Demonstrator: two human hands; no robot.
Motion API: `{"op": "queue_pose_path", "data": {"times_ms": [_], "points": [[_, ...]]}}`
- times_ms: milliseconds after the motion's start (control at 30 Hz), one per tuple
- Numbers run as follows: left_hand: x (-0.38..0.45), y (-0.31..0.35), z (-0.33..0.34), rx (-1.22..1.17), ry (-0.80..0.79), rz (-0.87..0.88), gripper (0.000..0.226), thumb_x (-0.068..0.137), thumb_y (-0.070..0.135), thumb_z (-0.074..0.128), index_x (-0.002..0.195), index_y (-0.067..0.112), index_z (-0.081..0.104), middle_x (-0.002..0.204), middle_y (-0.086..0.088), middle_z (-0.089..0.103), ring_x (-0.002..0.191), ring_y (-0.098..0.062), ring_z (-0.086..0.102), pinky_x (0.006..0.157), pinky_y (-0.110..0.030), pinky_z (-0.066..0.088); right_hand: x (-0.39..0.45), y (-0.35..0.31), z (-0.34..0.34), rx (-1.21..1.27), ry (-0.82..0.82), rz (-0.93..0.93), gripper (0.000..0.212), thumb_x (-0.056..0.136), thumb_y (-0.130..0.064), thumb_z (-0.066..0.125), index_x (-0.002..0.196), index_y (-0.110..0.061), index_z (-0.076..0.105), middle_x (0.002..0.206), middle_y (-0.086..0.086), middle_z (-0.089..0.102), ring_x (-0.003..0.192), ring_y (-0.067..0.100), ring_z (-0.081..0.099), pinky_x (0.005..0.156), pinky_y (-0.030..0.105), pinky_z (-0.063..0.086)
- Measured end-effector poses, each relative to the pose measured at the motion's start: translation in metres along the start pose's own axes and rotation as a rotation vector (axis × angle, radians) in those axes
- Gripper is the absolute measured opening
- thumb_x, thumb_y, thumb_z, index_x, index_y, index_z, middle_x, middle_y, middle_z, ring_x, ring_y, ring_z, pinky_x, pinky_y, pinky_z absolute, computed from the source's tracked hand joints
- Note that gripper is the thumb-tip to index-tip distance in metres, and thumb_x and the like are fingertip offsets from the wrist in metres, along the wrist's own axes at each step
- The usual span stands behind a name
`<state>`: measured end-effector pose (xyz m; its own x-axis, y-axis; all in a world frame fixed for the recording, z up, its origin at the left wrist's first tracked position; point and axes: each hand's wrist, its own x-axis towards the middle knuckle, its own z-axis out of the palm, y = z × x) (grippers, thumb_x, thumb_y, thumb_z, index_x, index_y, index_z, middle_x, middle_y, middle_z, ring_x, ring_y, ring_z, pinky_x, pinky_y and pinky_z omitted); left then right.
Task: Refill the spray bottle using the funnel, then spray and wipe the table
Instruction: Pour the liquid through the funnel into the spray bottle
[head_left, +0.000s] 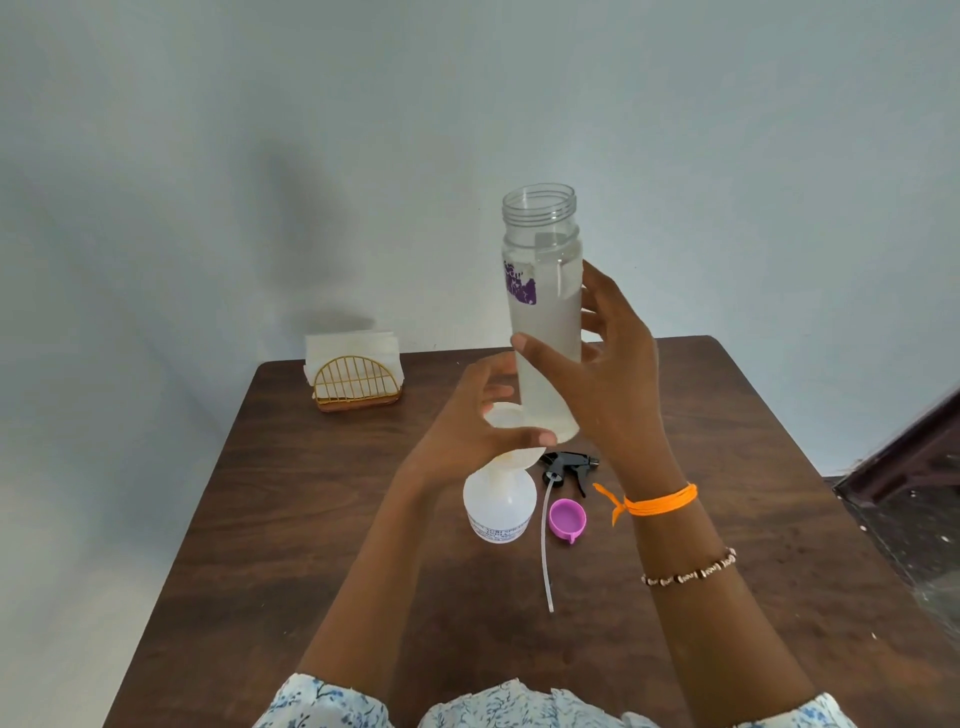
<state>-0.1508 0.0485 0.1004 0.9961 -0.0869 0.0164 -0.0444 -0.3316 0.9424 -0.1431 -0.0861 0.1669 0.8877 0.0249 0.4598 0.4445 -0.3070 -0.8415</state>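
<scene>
My right hand (597, 379) grips a tall clear water bottle (543, 291) upright above the table, its wide mouth open at the top and cloudy liquid inside. My left hand (467, 421) holds the rim of a white funnel (511, 439) that sits in the neck of the white spray bottle (498, 506), which stands on the brown wooden table (311, 545). The black spray trigger head (569, 465) with its long white dip tube (545, 551) lies on the table just right of the spray bottle. A purple cap (568, 518) lies beside the tube.
A gold wire napkin holder with white napkins (356, 371) stands at the table's far left corner. A pale wall rises behind the table. Dark furniture (914, 452) and floor show past the table's right edge.
</scene>
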Motion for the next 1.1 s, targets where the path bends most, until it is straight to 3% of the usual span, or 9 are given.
{"op": "queue_pose_path", "data": {"times_ms": [100,200,267,333,533,667,800,967,1100], "points": [[-0.001,-0.008,-0.006,0.013,0.031,0.0,0.076,0.063,0.038,0.084,0.118,0.053,0.034,0.13,0.021,0.036,0.12,0.002,0.037,0.093,-0.016,0.028,-0.002,0.007,-0.01,-0.028,0.006,0.015,0.068,0.068,-0.03,0.078,0.129,-0.024,0.049,0.115,-0.005,0.062,0.101,0.01,0.059,0.08,0.026,0.052],[-0.002,-0.017,-0.006,0.074,0.042,-0.032,0.084,0.064,0.036,0.083,0.132,0.041,0.034,0.139,0.016,0.03,0.119,-0.001,0.031,0.094,-0.024,0.027,-0.006,0.015,-0.018,-0.048,0.005,0.037,0.064,0.067,-0.025,0.08,0.125,-0.026,0.052,0.112,-0.007,0.061,0.098,0.006,0.056,0.078,0.016,0.048],[-0.003,-0.024,-0.003,0.129,0.039,-0.059,0.089,0.063,0.037,0.083,0.134,0.04,0.031,0.144,0.013,0.025,0.122,-0.004,0.03,0.094,-0.025,0.028,-0.01,0.022,-0.021,-0.084,-0.006,0.044,0.062,0.065,-0.022,0.081,0.121,-0.026,0.055,0.111,-0.008,0.06,0.098,0.007,0.055,0.073,0.005,0.042],[-0.005,-0.032,0.002,0.163,0.025,-0.074,0.096,0.062,0.037,0.084,0.137,0.039,0.025,0.147,0.01,0.02,0.127,-0.008,0.027,0.098,-0.027,0.028,-0.014,0.029,-0.023,-0.113,-0.016,0.064,0.062,0.062,-0.018,0.082,0.117,-0.027,0.056,0.107,-0.007,0.059,0.096,0.011,0.055,0.069,0.003,0.04],[-0.011,-0.045,0.009,0.13,0.032,-0.107,0.107,0.061,0.035,0.085,0.142,0.035,0.016,0.149,0.006,0.015,0.134,-0.013,0.024,0.109,-0.036,0.03,-0.031,0.055,-0.025,-0.205,-0.053,0.09,0.063,0.059,-0.009,0.082,0.116,-0.023,0.059,0.102,-0.005,0.055,0.098,0.021,0.053,0.078,0.028,0.042],[-0.01,-0.053,0.014,0.103,0.058,-0.13,0.108,0.059,0.037,0.086,0.142,0.035,0.016,0.149,0.006,0.016,0.133,-0.011,0.025,0.106,-0.031,0.031,-0.042,0.07,-0.024,-0.247,-0.068,0.125,0.063,0.058,-0.005,0.081,0.116,-0.022,0.061,0.101,-0.004,0.054,0.1,0.022,0.051,0.078,0.029,0.04],[-0.01,-0.061,0.022,0.052,0.079,-0.159,0.109,0.05,0.054,0.081,0.139,0.038,0.02,0.145,0.007,0.022,0.132,-0.014,0.03,0.105,-0.04,0.039,-0.05,0.078,-0.022,-0.283,-0.082,0.135,0.062,0.057,-0.004,0.08,0.113,-0.021,0.062,0.098,-0.009,0.05,0.098,0.02,0.048,0.077,0.029,0.039],[-0.01,-0.066,0.027,0.026,0.114,-0.183,0.097,0.069,0.042,0.077,0.142,0.036,0.014,0.149,0.006,0.023,0.132,-0.014,0.032,0.104,-0.035,0.037,-0.058,0.085,-0.02,-0.3,-0.089,0.154,0.063,0.056,-0.003,0.082,0.113,-0.021,0.062,0.098,-0.009,0.051,0.097,0.013,0.042,0.075,0.024,0.036],[-0.012,-0.068,0.028,-0.019,0.159,-0.194,0.093,0.071,0.039,0.076,0.142,0.036,0.016,0.147,0.007,0.027,0.128,-0.011,0.034,0.099,-0.03,0.038,-0.062,0.089,-0.019,-0.337,-0.086,0.155,0.063,0.058,-0.003,0.082,0.114,-0.023,0.061,0.098,-0.007,0.049,0.095,0.01,0.038,0.074,0.021,0.036]]}}
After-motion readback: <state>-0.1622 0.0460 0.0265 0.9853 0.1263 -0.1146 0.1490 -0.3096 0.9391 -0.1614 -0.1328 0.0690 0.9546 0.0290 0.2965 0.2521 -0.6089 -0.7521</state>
